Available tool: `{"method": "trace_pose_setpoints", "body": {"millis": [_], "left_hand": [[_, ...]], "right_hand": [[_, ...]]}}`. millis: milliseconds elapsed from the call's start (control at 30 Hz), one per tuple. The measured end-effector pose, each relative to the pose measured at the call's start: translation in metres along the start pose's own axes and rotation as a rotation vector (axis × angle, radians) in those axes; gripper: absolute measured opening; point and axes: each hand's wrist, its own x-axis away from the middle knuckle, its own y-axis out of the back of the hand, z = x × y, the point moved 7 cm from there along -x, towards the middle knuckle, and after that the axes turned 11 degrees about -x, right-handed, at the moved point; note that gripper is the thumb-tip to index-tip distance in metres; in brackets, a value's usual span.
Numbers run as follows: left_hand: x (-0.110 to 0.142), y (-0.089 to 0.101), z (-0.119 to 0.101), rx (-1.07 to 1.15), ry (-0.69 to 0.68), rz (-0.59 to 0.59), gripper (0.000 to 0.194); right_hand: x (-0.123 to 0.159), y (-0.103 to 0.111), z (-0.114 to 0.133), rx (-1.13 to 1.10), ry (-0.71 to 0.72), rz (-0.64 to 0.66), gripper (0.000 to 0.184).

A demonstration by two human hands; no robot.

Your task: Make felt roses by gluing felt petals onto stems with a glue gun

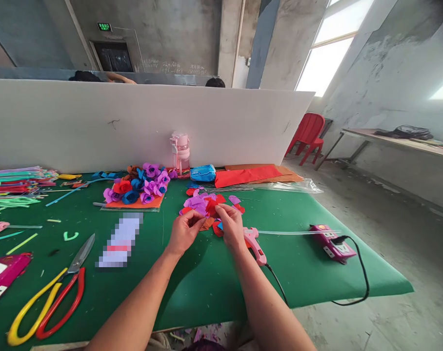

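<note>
As I look across from the left edge of the frame, bundles of coloured stems (pixel 20 180) lie on the green surface (pixel 115 297), with a magenta power box (pixel 11 275) below them. Scissors (pixel 66 274) with one yellow and one red handle rest at lower left, their blades apart. Just right of these is a blurred-out card (pixel 121 241), and above it purple, blue and red paper flowers (pixel 150 187) are heaped on an orange sheet (pixel 157 204). A pink bottle (pixel 181 148) stands behind, near the white partition (pixel 78 126). At the centre, the left hand (pixel 185 229) has its fingers pinched together; I can't tell whether anything thin sits between them. The right hand (pixel 231 226) has its fingers closed on a red petal (pixel 212 207), over a loose pile of petals (pixel 197 204). Just beside its wrist lies a pink glue gun (pixel 256 246), its clear stick (pixel 291 232) reaching right to a second magenta power box (pixel 333 243).
</note>
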Motion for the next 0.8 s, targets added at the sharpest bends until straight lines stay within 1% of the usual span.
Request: {"method": "trace_pose_setpoints", "body": {"millis": [133,267,433,567,667,800], "left_hand": [[0.0,0.0,-0.001,-0.003,0.01,-0.002,0.023],[0.0,0.0,0.001,-0.007,0.026,-0.008,0.023],[-0.001,-0.001,0.005,0.009,0.045,-0.015,0.022],[0.0,-0.001,0.007,0.046,0.075,-0.018,0.022],[0.0,-0.002,0.008,0.105,0.093,-0.013,0.023],[0.0,-0.007,0.01,0.174,0.1,-0.001,0.024]], "right_hand": [[0.001,-0.001,0.0,-0.025,-0.007,0.001,0.023],[0.001,-0.002,0.001,0.014,-0.002,0.01,0.025],[0.002,-0.004,-0.002,-0.013,-0.041,0.024,0.022],[0.004,-0.011,-0.002,-0.042,-0.06,0.083,0.02],[0.005,-0.017,-0.006,-0.068,-0.069,0.134,0.023],[0.004,-0.02,-0.011,-0.09,-0.055,0.176,0.023]]}}
